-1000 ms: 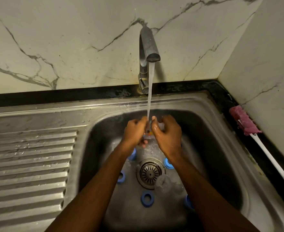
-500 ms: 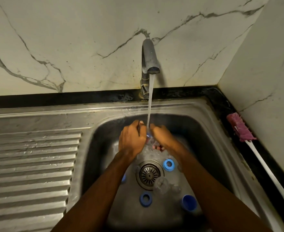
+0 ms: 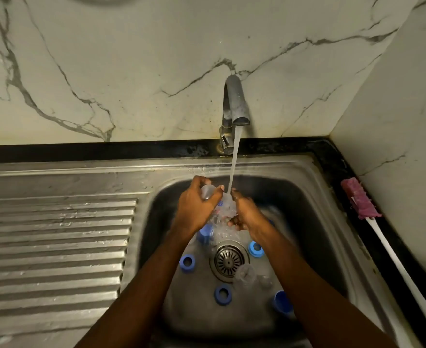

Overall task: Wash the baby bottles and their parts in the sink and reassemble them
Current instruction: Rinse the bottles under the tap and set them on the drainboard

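Both hands are up in the sink (image 3: 304,169) basin, under the tap (image 3: 235,101). Water is running, and the stream (image 3: 233,167) lands on the clear baby bottle (image 3: 226,206) held between them, above the basin floor.

Left hand (image 3: 196,207): grip wrapped round one end of the bottle, fingers curled over the top. That end pokes out past the knuckles.
Right hand (image 3: 247,213): grip pinching the other end, thumb on top, fingers curled under. Water splashes off there, so the exact contact is blurred.

Loose parts on the basin floor around the drain strainer (image 3: 229,259):
- left blue ring (image 3: 187,263), well left of the drain, lying flat
- front blue ring (image 3: 222,295), nearer the camera, lying flat
- right blue ring (image 3: 255,248), just beside the drain, touching the right forearm's outline
- blue cap (image 3: 282,303), near-right, partly behind the right forearm
- blue part (image 3: 205,233) under the left wrist, mostly hidden, type unclear
- clear small pieces (image 3: 245,272) at the drain's near edge. Cannot tell whether they are teats or covers.

The ribbed drainboard (image 3: 56,247) on the left is wet with droplets. A bottle brush (image 3: 360,200) with a pink head and white handle lies along the black worktop (image 3: 106,151) strip on the right, against the marble wall (image 3: 131,71), well apart from the hands.
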